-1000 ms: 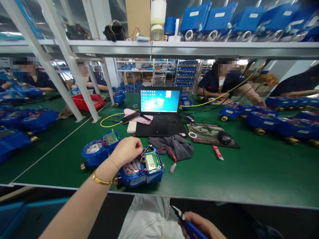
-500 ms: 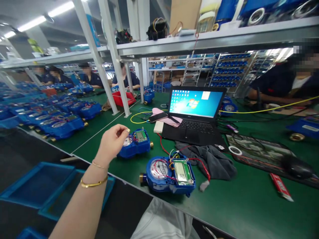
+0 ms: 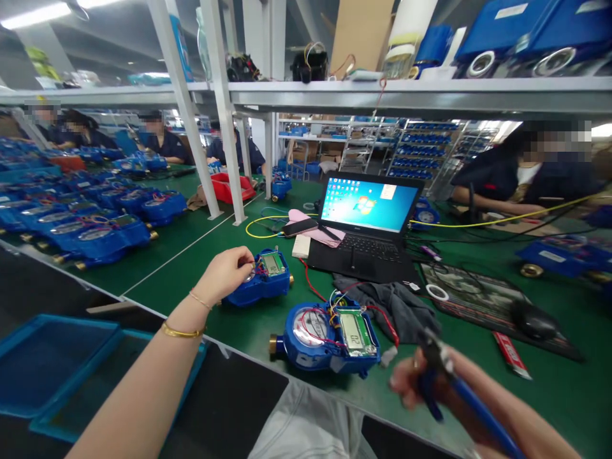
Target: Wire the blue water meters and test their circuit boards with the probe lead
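My left hand [image 3: 229, 271] reaches over the left side of a blue water meter [image 3: 261, 290], beside its thin red wires. Its thumb and fingers are pinched together; what they hold, if anything, is hidden. That meter has a small display [image 3: 273, 264] on a green board. My right hand [image 3: 459, 389], blurred by motion, grips blue-handled pliers [image 3: 437, 360] with the jaws pointing up and away. Between my hands, nearer to me, a second blue water meter [image 3: 306, 335] lies with its dial and lit display [image 3: 352, 333] facing up and loose wires on top.
Behind the meters stand an open laptop [image 3: 368, 204], a pink cloth and a phone [image 3: 300, 227]. A grey cloth [image 3: 392, 306], a mouse [image 3: 533, 319] and a red packet [image 3: 511, 355] lie on the right. Rows of blue meters [image 3: 95, 236] fill the left. Several people sit beyond.
My right hand has come into view at the lower right with the pliers. My left hand has moved slightly right, closer to the far meter's wires. The camera view has shifted.
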The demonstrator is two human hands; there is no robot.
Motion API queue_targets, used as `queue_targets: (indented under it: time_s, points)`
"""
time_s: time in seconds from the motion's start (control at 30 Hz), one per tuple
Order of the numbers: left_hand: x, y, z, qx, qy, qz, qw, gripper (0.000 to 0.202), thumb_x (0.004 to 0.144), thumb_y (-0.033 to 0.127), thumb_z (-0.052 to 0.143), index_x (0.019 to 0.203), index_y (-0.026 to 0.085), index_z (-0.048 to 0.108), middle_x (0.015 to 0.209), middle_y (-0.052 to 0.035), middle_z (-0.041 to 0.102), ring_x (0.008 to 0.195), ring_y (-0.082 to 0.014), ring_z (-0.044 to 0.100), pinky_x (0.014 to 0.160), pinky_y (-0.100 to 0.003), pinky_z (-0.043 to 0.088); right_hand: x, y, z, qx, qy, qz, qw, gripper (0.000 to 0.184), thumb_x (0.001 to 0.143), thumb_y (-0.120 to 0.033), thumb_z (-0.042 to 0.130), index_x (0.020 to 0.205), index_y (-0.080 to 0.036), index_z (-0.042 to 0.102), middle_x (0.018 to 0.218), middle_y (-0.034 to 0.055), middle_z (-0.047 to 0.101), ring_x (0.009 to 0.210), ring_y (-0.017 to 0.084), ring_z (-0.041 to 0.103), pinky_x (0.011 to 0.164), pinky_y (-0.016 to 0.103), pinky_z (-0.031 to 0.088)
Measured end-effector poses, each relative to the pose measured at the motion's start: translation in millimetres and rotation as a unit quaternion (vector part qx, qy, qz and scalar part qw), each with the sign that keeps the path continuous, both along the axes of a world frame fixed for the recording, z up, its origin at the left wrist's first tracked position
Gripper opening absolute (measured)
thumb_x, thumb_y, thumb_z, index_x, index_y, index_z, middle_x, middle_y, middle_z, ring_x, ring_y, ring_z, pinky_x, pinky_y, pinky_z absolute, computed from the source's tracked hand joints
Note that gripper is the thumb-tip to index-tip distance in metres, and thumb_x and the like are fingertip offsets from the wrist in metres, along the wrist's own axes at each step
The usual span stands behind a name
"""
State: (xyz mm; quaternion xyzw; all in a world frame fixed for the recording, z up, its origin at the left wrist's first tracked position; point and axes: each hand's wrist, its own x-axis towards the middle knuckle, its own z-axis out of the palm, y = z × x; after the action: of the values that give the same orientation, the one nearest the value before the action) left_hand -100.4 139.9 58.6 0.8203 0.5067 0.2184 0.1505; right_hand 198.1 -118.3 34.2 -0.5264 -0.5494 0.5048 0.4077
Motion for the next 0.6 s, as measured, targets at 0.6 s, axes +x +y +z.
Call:
queue_targets:
  time_s: [0.6]
  points:
    - [-11,-11,-28.2,0.052,-0.09,-0.008,0.995,0.009,0.075,0.026,0.048,0.077,0.021,0.055,0.085,-0.0034,0.063,0.085,-0.022,0.056,0.077,-0.034,0.043,-104,253,51.0,0.208,-0.535,0.205,0.792,0.069,0.058,-0.026,0.083,0.115,-0.014,0.045,0.102,0.0132,0.064,0.091,0.031,0.063,0.069,0.032,0.045]
